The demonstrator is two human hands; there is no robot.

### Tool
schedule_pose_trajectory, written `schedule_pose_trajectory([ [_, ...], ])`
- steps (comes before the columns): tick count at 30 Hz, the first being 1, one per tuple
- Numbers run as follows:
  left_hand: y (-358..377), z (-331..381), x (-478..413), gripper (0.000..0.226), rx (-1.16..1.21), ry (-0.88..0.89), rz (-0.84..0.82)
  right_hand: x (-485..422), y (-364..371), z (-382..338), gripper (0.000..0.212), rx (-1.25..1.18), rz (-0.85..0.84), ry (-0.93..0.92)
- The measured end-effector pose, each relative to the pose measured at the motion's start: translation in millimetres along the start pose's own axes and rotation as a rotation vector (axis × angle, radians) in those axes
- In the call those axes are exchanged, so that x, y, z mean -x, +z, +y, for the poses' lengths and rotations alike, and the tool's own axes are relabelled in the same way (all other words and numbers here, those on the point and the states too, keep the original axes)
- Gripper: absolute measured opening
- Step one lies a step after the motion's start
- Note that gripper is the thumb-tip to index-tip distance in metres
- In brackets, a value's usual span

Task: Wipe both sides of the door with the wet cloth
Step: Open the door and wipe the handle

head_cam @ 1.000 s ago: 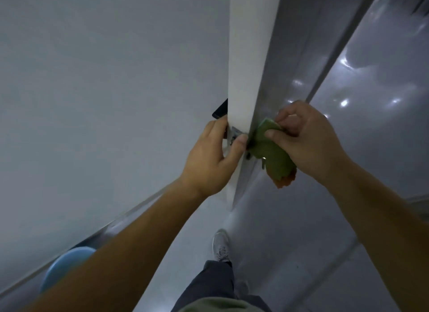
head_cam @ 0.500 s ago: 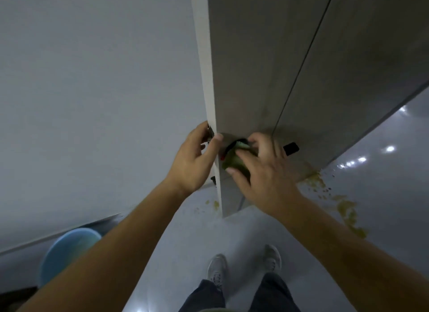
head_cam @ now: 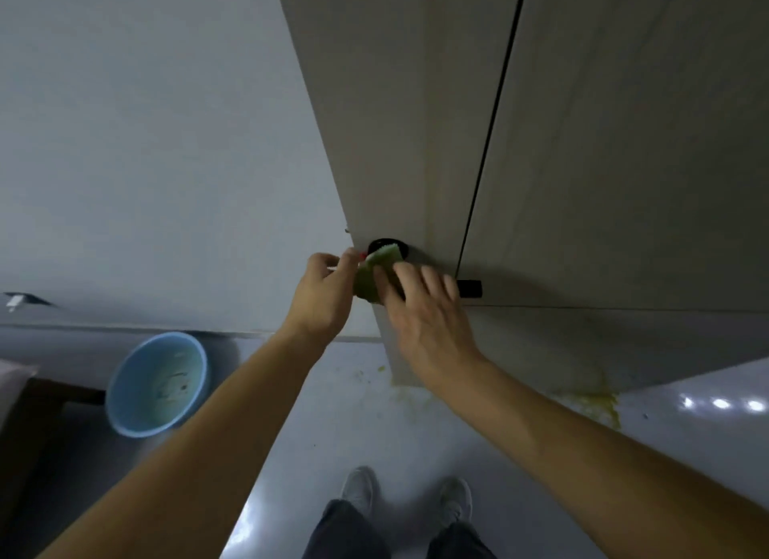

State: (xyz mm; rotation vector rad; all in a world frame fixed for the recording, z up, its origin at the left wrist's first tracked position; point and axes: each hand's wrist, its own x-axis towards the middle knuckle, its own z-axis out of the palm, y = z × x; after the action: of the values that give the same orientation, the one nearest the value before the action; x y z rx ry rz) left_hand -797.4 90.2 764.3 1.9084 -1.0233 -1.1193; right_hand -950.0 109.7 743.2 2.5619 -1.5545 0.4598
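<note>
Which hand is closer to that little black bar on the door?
Right. The right hand presses the green cloth just left of the black bar; the left hand is at the edge of the door, beyond the cloth.

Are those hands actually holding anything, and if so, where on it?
The left hand grips the door by its free edge. The right hand holds nothing: its flat fingers only press the cloth against the door.

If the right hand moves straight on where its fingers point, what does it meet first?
Probably the black round fitting on the door, just past the green cloth that the right hand presses.
</note>
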Motion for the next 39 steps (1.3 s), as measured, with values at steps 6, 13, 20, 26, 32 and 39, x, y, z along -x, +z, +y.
schedule_pose_trajectory([
  [6,24.5,24.8,0.4,0.041,0.271,-0.120,-0.107,6.0,-4.5,50.8,0.055,0.085,0.032,-0.096],
  [13,22.7,30.4,-11.6,0.038,0.468,-0.214,-0.122,-21.5,22.6,22.2,0.060,0.015,-0.012,-0.119],
  [20,28.4,32.2,-33.7,0.032,0.378,-0.194,-0.140,-15.3,32.7,63.1,0.060,0.055,0.021,-0.091],
  [26,28.8,34.8,-48.4,0.026,0.349,-0.195,-0.119,-29.3,42.8,35.3,0.067,0.032,0.071,-0.103],
  [32,27.9,30.5,-56.4,0.031,0.332,-0.207,-0.161,-0.6,29.2,81.3,0.060,-0.044,0.135,0.101],
  [39,22.8,25.4,-57.6,0.037,0.316,-0.178,-0.212,-21.3,27.7,43.5,0.030,-0.827,0.232,0.679],
])
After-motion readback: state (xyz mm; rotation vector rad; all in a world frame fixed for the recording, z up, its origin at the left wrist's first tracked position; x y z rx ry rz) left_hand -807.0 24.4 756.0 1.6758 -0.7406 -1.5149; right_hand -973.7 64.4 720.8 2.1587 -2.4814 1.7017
